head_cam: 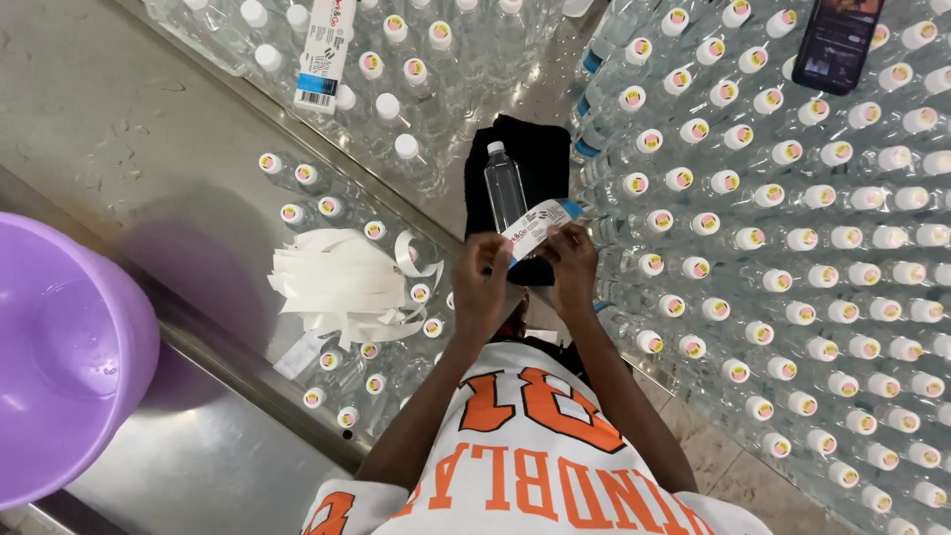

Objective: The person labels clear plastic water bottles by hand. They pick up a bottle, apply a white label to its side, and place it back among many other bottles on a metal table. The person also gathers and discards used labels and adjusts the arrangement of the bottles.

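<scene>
My left hand (482, 282) and my right hand (573, 266) are close together, both pinching a white and blue label strip (538, 225). Just beyond the label a clear plastic bottle (504, 188) with a white cap lies on a black cloth (540, 163). The label's far end overlaps the bottle's lower part. My fingers are curled on the label's near end.
Several capped bottles (792, 248) fill the area to the right and more stand at the top left. A pile of white backing strips (337, 282) lies on bottles at left. A purple basin (64, 357), a metal table (109, 109), a phone (837, 40) and a label stack (325, 54) are around.
</scene>
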